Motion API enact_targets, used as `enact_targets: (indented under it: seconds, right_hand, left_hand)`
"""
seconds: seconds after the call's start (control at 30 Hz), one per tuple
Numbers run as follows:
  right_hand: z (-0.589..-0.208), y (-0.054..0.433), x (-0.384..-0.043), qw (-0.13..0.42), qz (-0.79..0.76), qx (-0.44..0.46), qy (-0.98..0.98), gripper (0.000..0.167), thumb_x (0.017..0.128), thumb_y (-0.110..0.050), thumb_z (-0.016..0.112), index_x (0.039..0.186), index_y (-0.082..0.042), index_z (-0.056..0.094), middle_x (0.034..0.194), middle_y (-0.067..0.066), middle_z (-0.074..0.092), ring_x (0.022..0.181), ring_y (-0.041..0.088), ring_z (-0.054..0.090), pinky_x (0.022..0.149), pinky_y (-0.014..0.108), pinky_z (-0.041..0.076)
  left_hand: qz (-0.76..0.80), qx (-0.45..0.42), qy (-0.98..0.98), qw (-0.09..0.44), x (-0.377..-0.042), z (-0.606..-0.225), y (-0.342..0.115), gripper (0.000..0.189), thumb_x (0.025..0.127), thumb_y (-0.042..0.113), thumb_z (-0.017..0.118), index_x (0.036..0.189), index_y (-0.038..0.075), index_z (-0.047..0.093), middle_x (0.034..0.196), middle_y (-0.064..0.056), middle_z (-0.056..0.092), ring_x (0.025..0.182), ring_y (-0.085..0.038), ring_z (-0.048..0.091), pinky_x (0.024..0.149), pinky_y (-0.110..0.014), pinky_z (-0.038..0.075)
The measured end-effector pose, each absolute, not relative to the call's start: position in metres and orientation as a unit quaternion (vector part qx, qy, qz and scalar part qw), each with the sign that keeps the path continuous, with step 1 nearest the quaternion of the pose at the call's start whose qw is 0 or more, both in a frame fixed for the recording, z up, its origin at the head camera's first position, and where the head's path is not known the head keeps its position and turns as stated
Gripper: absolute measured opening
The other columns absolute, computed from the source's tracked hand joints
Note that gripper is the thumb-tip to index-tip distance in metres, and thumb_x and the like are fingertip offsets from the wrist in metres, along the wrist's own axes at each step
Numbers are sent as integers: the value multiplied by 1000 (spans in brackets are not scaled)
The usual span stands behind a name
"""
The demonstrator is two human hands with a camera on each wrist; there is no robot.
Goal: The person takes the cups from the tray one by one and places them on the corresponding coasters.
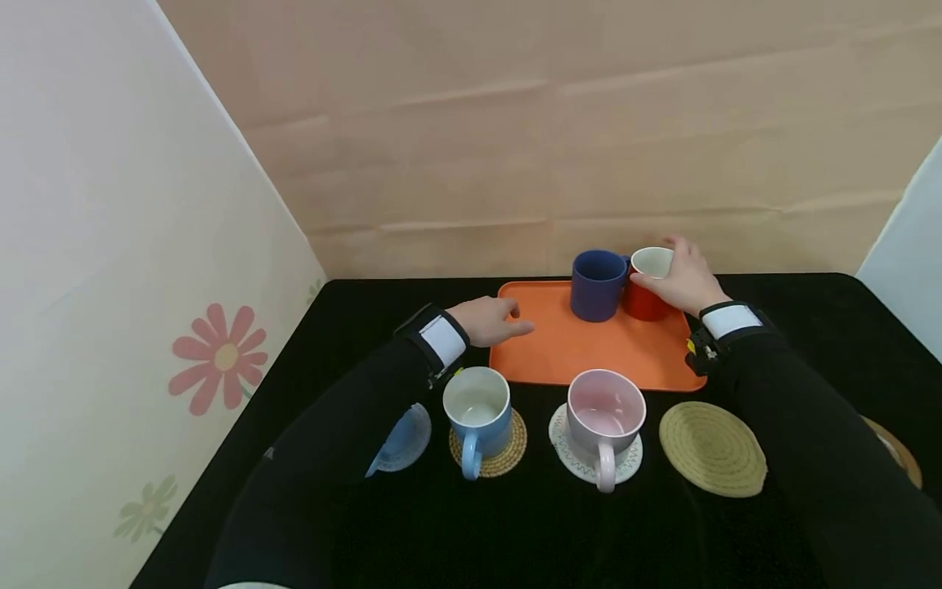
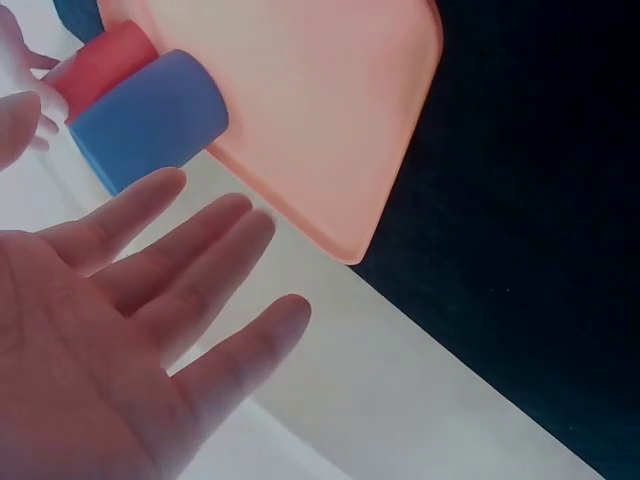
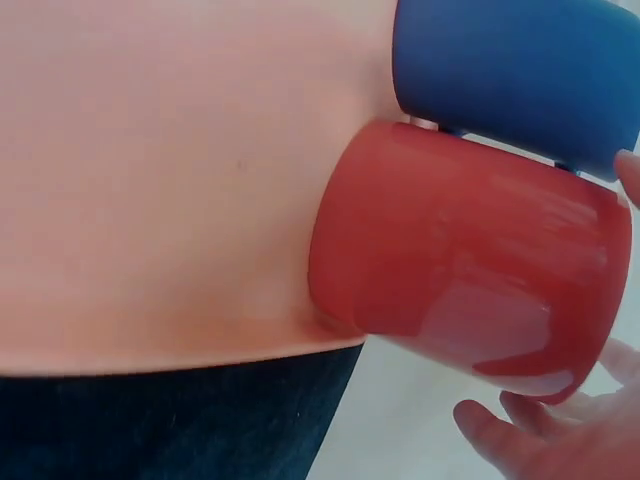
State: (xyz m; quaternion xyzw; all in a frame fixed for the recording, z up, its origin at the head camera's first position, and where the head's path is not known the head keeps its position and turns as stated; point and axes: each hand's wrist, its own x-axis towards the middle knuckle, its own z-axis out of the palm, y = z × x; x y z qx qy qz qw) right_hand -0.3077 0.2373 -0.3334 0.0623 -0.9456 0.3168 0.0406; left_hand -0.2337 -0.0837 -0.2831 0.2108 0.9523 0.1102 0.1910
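A red mug (image 1: 643,301) with a white inside stands upright at the right end of an orange tray (image 1: 545,352). My right hand (image 1: 684,280) is at its rim, thumb on the near side and fingers on the far side. In the right wrist view the fingers (image 3: 500,435) are spread beside the red mug (image 3: 470,265), and at least one fingertip is apart from it. A dark blue mug (image 1: 596,286) stands upright just left of the red one. My left hand (image 1: 486,321) hovers over the tray's left edge, holding nothing, its fingers (image 2: 215,280) loosely extended.
Nearer stand a light blue mug (image 1: 478,417) on a woven coaster (image 1: 518,442) and a pink mug (image 1: 605,417) on a white coaster (image 1: 562,450). A green coaster (image 1: 714,450) lies to the right, a blue coaster (image 1: 408,442) to the left. A wall rises behind the table.
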Motion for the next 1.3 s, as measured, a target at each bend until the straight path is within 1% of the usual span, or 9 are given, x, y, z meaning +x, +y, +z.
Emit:
enact_targets:
  seconds: [0.2,0.33,0.43,0.63,0.87,0.97,1.13,1.2,1.3]
  right_hand:
    - [-337,244,-308,28,328,54,-943,94,90,-36,66,149,8,6,137,40,25,116,56,34,95,68,35]
    - [-336,246,-305,27,323,53,-944,93,90,-35,66,148,9,8,134,40,27,114,55,35,93,67,37]
    - [-334,248,-301,33,319,54,-946,92,89,-35,68,147,11,12,132,39,29,113,55,36,91,66,39]
    - [-333,250,-287,37,328,51,-943,86,87,-34,71,140,11,20,128,36,34,109,51,41,87,62,44]
    - [-334,256,-266,22,321,35,-946,88,86,-38,72,138,10,20,126,35,34,106,51,43,83,61,48]
    - [-335,255,-258,21,319,32,-947,89,85,-38,73,138,10,20,126,35,34,106,51,43,82,61,48]
    - [-338,245,-246,24,321,41,-946,89,85,-37,73,139,11,21,125,35,35,107,51,43,82,61,48]
    - [-340,240,-242,26,316,46,-947,88,85,-38,73,138,10,22,124,34,37,106,50,43,81,59,49]
    - [-341,234,-234,31,304,49,-951,85,84,-38,73,136,9,25,122,33,39,105,48,44,80,57,49]
  left_hand:
    - [103,220,952,184,-237,-291,-78,54,102,47,45,137,7,48,117,-8,61,94,-18,56,83,-29,47]
    - [102,222,952,186,-236,-290,-78,54,101,48,44,137,8,48,120,-8,60,95,-18,56,84,-29,47]
    - [102,225,951,188,-235,-287,-77,55,101,48,44,138,8,48,117,-8,61,94,-18,56,83,-29,47]
    - [92,226,951,190,-232,-279,-72,54,102,47,45,138,8,48,112,-7,62,93,-18,57,82,-29,47]
    - [85,248,947,184,-232,-273,-59,55,101,48,44,139,8,47,120,-6,61,98,-18,56,87,-30,46]
    - [89,255,945,184,-234,-274,-58,55,101,48,44,139,8,47,119,-6,61,97,-17,57,86,-30,47]
    - [89,249,945,190,-235,-278,-63,55,101,49,45,137,7,49,113,-5,62,93,-17,57,82,-29,47]
    - [85,242,946,197,-234,-279,-66,55,101,49,45,137,7,49,115,-6,62,94,-17,57,83,-29,47]
    - [79,241,946,204,-233,-279,-64,55,101,48,44,139,7,47,123,-7,60,99,-17,56,88,-30,46]
